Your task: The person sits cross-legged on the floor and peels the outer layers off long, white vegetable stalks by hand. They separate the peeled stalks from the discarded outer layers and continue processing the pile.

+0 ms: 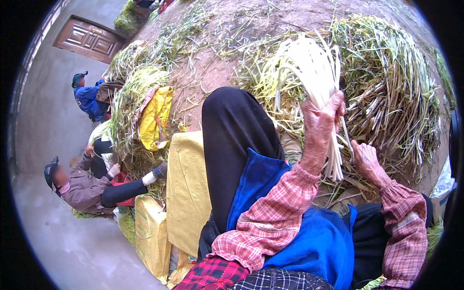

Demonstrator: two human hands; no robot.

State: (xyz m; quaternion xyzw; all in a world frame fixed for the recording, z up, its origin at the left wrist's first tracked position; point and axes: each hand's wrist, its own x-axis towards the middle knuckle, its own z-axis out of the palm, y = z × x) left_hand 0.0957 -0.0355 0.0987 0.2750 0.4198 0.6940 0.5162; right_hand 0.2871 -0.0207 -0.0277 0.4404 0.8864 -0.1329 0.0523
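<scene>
My left hand [322,110] is closed around a bunch of long, pale leafy stalks [308,61], which look like blanched chives or garlic shoots. Their whitish, overexposed tops arch over to the left, and the cut-looking ends hang below my fist. Lower and to the right, my right hand [368,163] pinches a thin stalk [346,139] that runs down from the bunch. A heap of green leaves and brown, dry stems [391,90] lies just beyond both hands. Yellow-green loose stalks [268,79] are spread left of the bunch. A blue apron [315,246] covers my lap.
Beside my left knee [239,119] stand a tan board-like box [186,188] and a yellow carton [150,235]. A yellow woven sack [156,119] lies on another heap [127,134]. Two people [87,188] sit along the grey wall [43,127], near a brown door [90,38].
</scene>
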